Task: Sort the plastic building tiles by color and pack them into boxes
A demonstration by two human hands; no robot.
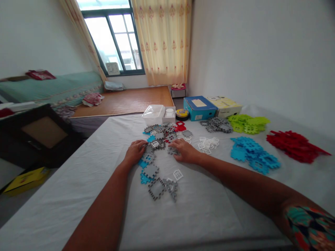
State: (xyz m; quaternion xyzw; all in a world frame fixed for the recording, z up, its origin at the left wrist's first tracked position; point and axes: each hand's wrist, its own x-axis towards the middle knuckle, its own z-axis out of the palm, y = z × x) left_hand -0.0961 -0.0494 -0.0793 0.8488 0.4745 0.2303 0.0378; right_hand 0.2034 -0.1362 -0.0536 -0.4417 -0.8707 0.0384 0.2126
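On the white-covered table lies a mixed pile of interlocking plastic building tiles (pixel 159 134), mostly grey with some blue, red and white. My left hand (pixel 136 151) rests at the pile's left side, fingers outstretched against grey tiles. Across from it, my right hand (pixel 185 151) lies over a few grey tiles (pixel 173 150), its fingers apart and partly hiding them. Nearer to me are a light grey tile (pixel 151 170), a dark grey square frame (pixel 156 188), a grey triangular tile (pixel 171 188) and a white window piece (pixel 178 174).
Sorted to the right are white window pieces (pixel 208 144) and grey (pixel 216 124), lime green (pixel 247 124), blue (pixel 252 155) and red tiles (pixel 295 145). Behind stand a clear plastic box (pixel 153 114), a round tin (pixel 182 114), a blue box (pixel 200 108) and a yellow box (pixel 225 105).
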